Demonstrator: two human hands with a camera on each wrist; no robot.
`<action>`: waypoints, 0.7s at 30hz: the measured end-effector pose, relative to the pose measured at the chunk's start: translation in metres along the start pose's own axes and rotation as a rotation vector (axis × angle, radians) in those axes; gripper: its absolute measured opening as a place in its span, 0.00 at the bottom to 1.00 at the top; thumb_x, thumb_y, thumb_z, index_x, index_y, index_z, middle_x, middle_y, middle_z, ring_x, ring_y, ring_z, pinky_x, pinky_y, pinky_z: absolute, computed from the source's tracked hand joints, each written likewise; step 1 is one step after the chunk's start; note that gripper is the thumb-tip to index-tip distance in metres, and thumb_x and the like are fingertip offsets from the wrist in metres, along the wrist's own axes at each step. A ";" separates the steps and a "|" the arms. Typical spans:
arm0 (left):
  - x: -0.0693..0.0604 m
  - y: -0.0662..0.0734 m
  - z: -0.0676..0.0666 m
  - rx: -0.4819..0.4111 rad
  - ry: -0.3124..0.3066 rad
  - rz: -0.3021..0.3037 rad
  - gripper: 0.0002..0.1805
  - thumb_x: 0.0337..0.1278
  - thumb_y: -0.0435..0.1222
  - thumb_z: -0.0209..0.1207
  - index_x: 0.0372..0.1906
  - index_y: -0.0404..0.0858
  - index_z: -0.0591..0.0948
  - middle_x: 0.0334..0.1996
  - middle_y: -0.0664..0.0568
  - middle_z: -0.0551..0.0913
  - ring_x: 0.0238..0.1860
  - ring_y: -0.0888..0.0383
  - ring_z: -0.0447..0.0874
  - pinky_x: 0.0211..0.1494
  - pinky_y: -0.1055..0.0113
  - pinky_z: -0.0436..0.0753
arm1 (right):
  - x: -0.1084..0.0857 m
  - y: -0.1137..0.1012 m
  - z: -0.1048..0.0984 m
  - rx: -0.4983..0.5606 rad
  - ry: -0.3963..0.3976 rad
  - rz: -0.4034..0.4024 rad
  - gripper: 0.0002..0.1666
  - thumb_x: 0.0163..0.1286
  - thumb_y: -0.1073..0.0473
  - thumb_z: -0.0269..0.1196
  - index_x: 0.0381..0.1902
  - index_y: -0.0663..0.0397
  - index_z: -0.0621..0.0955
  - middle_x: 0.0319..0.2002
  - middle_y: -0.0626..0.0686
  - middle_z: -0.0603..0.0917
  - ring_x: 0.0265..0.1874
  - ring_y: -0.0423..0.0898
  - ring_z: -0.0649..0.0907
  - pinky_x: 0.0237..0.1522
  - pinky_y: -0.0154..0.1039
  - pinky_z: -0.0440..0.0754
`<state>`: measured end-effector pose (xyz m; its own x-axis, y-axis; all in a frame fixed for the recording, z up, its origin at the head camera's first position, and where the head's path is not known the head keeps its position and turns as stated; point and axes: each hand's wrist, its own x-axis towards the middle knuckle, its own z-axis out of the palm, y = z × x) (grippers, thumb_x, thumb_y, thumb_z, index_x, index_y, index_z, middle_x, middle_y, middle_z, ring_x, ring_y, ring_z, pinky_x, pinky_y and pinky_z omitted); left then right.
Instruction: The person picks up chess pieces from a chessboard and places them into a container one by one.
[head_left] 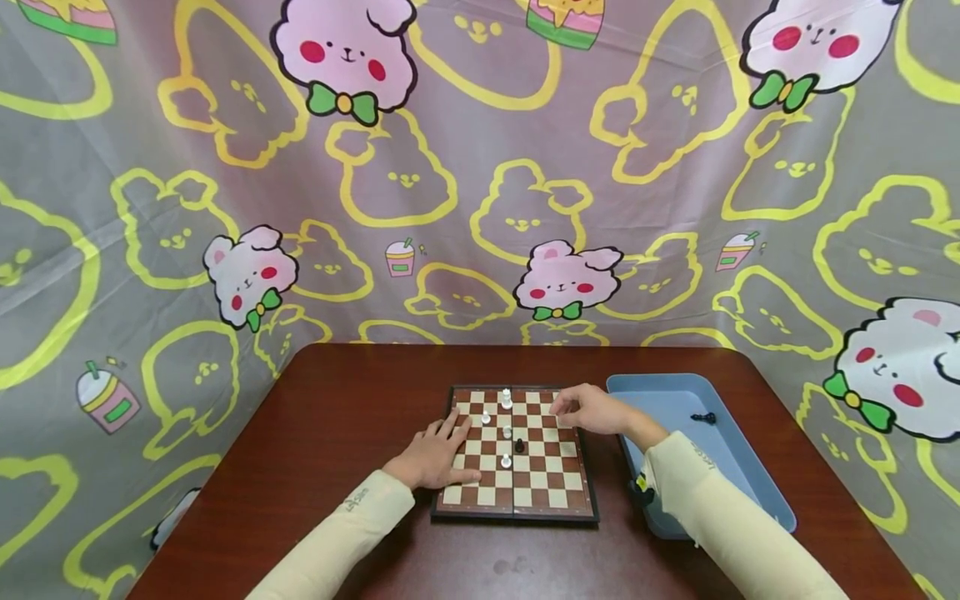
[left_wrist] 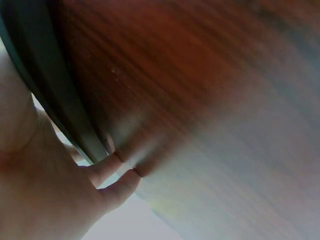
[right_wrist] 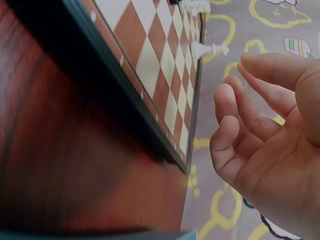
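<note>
The left hand [head_left: 431,454] rests with spread fingers on the left edge of a brown-and-cream chessboard [head_left: 537,497]; in the left wrist view this hand [left_wrist: 55,185] lies against the board's dark side [left_wrist: 60,85]. The right hand [head_left: 592,410] hovers at the board's right edge. Its fingers are loosely bent and hold nothing, as the right wrist view of the hand [right_wrist: 270,135] shows. On the board stand a tall white piece [head_left: 506,399], several smaller white ones, among them one near the left fingers [head_left: 486,417], and a black piece [head_left: 519,447].
A blue tray [head_left: 678,383] stands right of the board, under the right forearm, with a black chess piece [head_left: 703,417] lying in it. A small black and yellow object [head_left: 642,487] is at its left edge, partly behind the sleeve. Patterned cloth [head_left: 450,250] hangs around the table [head_left: 337,400].
</note>
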<state>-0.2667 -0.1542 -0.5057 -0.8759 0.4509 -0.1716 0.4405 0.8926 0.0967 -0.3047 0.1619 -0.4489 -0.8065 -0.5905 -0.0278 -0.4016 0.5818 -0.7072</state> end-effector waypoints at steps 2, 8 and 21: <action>0.000 0.000 -0.001 0.002 -0.001 0.000 0.54 0.52 0.72 0.45 0.76 0.44 0.48 0.75 0.43 0.41 0.69 0.38 0.53 0.61 0.43 0.64 | 0.003 -0.003 0.005 -0.016 -0.008 -0.008 0.08 0.67 0.66 0.60 0.42 0.61 0.82 0.36 0.51 0.82 0.35 0.44 0.79 0.36 0.42 0.76; 0.000 -0.001 0.001 0.007 0.000 0.003 0.54 0.52 0.72 0.44 0.76 0.44 0.48 0.74 0.43 0.42 0.68 0.38 0.54 0.60 0.43 0.65 | 0.012 -0.009 0.022 -0.037 -0.041 -0.011 0.08 0.68 0.64 0.59 0.43 0.57 0.82 0.35 0.46 0.80 0.34 0.43 0.78 0.34 0.41 0.75; 0.000 0.000 0.000 0.014 -0.007 -0.007 0.54 0.52 0.72 0.45 0.76 0.44 0.48 0.75 0.43 0.42 0.68 0.38 0.54 0.60 0.44 0.65 | 0.018 -0.013 0.051 0.001 -0.093 -0.053 0.09 0.64 0.66 0.63 0.43 0.55 0.81 0.34 0.47 0.80 0.35 0.43 0.79 0.35 0.42 0.77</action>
<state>-0.2664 -0.1541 -0.5054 -0.8775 0.4450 -0.1786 0.4375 0.8955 0.0818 -0.2920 0.1154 -0.4757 -0.7406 -0.6696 -0.0556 -0.4420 0.5479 -0.7103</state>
